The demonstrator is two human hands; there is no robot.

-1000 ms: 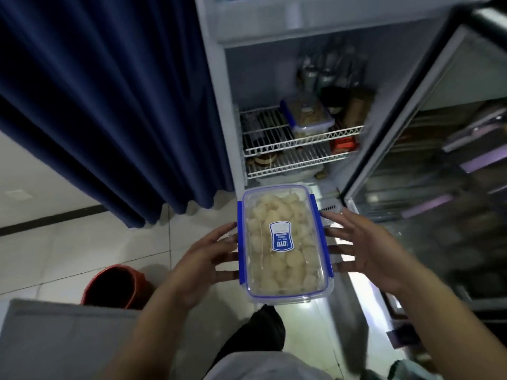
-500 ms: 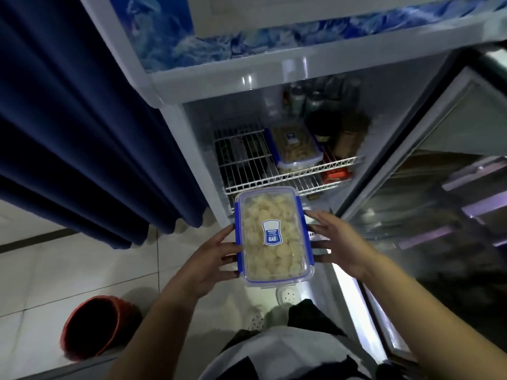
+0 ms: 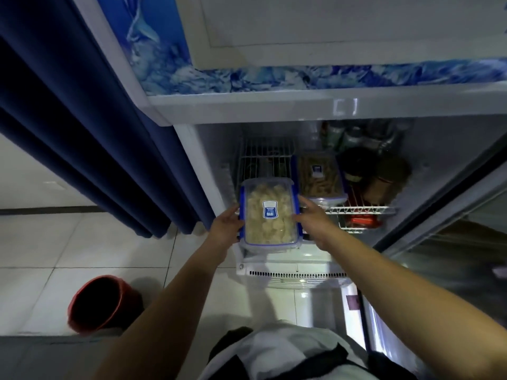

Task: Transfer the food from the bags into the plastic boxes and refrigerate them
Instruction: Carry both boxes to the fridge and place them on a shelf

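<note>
Head view, centre of the frame. The left hand (image 3: 225, 225) and right hand (image 3: 311, 218) flanked the plastic box (image 3: 269, 215), fingers (image 3: 304, 204) lying straight along its blue-clipped long sides. The box, full of pale food, sat between the palms at the front edge of the wire shelf (image 3: 264, 157), long axis pointing into the fridge. A second box (image 3: 319, 175) lay just to its right, so the open slot was straight ahead.
</note>
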